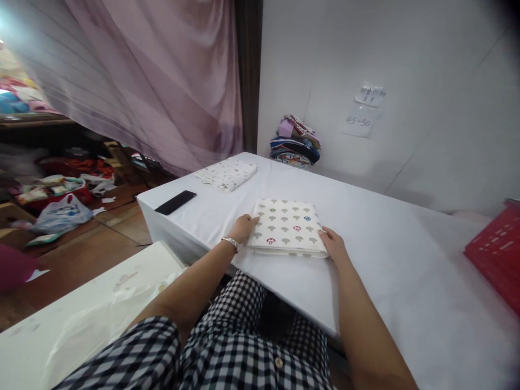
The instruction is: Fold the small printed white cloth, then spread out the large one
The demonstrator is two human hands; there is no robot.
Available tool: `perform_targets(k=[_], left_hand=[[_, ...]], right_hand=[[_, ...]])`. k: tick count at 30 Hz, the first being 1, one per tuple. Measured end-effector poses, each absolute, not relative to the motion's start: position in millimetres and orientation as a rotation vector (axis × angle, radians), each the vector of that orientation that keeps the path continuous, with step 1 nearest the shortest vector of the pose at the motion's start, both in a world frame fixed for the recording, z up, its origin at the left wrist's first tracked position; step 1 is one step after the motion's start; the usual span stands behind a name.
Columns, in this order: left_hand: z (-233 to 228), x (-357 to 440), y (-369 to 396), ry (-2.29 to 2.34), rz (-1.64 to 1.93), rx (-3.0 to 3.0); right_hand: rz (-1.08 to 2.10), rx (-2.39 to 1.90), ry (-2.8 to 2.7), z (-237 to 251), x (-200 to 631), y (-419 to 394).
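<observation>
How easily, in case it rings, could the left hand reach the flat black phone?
Probably yes: the left hand touches the folded white mushroom-print cloth, but only white tablecloth separates hand and phone.

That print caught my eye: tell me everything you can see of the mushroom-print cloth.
The mushroom-print cloth is white, with rows of mostly greyish mushrooms and a few in red, blue and green. It looks like soft fabric, folded into a flat, roughly rectangular bundle, with layers showing along the near edge. It lies on the white table; the left hand touches its left side, the right hand its right edge.
</observation>
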State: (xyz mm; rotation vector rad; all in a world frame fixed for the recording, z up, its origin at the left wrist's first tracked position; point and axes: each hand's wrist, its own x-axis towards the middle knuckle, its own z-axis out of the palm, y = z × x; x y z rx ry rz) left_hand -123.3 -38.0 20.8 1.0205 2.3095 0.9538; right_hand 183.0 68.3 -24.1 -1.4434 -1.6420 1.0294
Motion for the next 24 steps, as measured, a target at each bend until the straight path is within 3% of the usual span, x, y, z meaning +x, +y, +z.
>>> perform_targets(k=[14,24], left_hand=[[19.8,-115.4,-70.7,2.221,0.874,1.042],[14.7,-111.1,-74.2,2.226,1.029,1.026]], right_hand=[[1.005,-1.490,-1.666,-22.9,184.6,67.6],[1.022,-1.448,-1.638,-31.8,184.3,70.2]])
